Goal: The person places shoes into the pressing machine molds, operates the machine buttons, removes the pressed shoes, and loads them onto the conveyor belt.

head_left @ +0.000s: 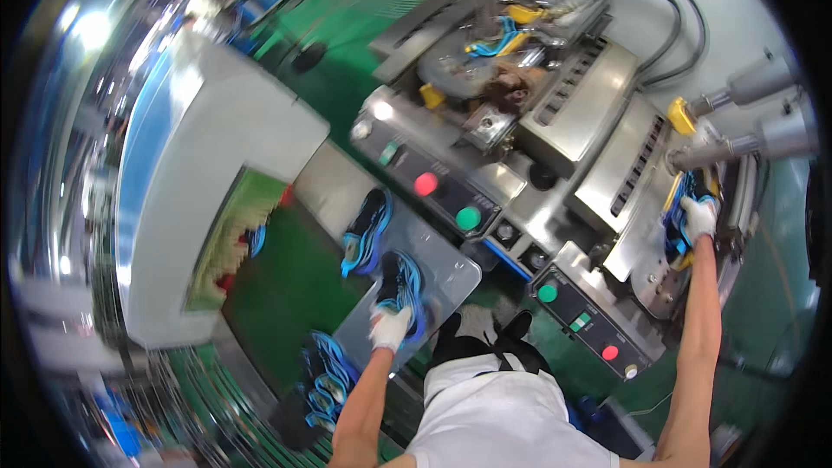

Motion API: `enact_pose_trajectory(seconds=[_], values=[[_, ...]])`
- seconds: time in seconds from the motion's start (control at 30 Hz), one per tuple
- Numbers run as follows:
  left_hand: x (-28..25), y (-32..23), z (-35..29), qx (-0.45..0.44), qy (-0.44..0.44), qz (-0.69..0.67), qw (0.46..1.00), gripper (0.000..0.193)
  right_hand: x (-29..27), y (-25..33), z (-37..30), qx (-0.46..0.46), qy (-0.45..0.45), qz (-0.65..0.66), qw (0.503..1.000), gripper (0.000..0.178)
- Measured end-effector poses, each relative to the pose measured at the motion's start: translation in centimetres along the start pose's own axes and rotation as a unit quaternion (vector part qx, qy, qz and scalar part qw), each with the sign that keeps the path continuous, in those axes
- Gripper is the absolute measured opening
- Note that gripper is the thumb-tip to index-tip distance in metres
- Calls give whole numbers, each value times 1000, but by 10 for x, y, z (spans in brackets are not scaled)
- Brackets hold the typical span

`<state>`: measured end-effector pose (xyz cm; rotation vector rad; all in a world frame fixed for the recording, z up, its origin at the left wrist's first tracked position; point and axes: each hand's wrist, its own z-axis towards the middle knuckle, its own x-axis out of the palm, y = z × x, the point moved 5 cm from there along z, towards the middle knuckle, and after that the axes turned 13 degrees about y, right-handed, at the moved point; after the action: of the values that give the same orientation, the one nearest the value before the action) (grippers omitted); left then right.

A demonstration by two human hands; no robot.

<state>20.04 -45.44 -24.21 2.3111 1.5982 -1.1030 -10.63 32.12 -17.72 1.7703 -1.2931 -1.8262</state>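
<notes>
My left hand (390, 328), in a white glove, is closed on the near end of a black sneaker with a blue sole (399, 279), which rests on a grey metal shelf (446, 273). A second black and blue sneaker (370, 224) lies just beyond it on the same shelf. Far to the right, my gloved right hand (700, 218) grips a blue and black sneaker (676, 224) set in the right station of a metal press machine (607, 182). Its fingers are partly hidden against the shoe.
More blue sneakers (329, 381) sit on the green conveyor belt (299, 277), which runs from a white tunnel housing (199, 113). Red and green buttons (468, 218) line the machine's front. A blue and yellow piece (501, 39) sits in the left station. Metal cylinders (763, 139) jut out at right.
</notes>
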Motion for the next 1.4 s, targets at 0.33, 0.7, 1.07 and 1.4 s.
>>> enact_pose_trajectory(seconds=[0.33, 0.7, 1.07, 1.4], values=[[52, 92, 35, 62, -123, -217, 966, 86, 158, 189, -296, -254, 7, -133, 958, 85], [-26, 181, 61, 276, 59, -301, 911, 65, 376, 159, -451, -257, 324, -382, 826, 116], [-141, 117, 116, 444, 77, -164, 877, 45, 580, 157, -553, -49, 350, -159, 922, 76], [-62, -43, 114, 596, 40, 57, 800, 28, 524, 268, -479, -41, 474, -291, 830, 32]])
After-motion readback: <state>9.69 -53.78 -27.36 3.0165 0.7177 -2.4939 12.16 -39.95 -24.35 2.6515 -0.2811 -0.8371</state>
